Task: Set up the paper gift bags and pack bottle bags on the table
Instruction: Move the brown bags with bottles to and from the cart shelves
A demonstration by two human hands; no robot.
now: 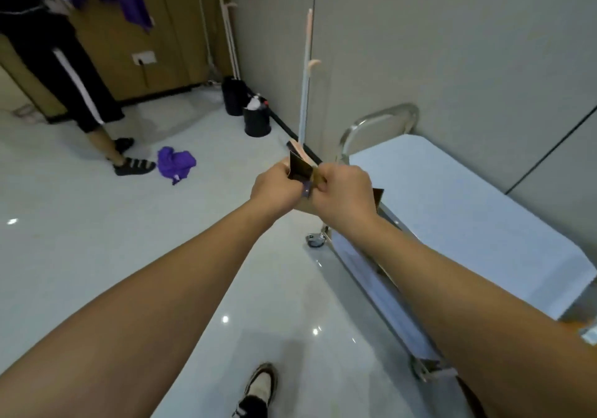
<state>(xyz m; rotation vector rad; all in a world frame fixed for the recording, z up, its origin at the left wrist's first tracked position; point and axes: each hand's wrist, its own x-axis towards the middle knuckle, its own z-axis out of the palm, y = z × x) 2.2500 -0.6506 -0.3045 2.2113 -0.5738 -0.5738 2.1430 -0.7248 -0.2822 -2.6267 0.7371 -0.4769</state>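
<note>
Both my arms reach forward over the floor, left of the table [452, 198]. My left hand [274, 188] and my right hand [345, 191] grip a folded paper gift bag [302, 169] between them, dark brown with a gold inner face and a purple patch. The hands hold its opposite edges close together at chest height. A corner of the bag [378, 196] pokes out to the right behind my right hand. Most of the bag is hidden by my fingers. The table has a pale blue cover and a metal frame.
A person in black trousers [74, 72] stands at the far left. A purple cloth [176, 162] lies on the glossy floor. Two black bins [248, 107] stand by the wall. A thin coat stand [305, 75] rises beyond my hands. My shoe [258, 392] is at the bottom.
</note>
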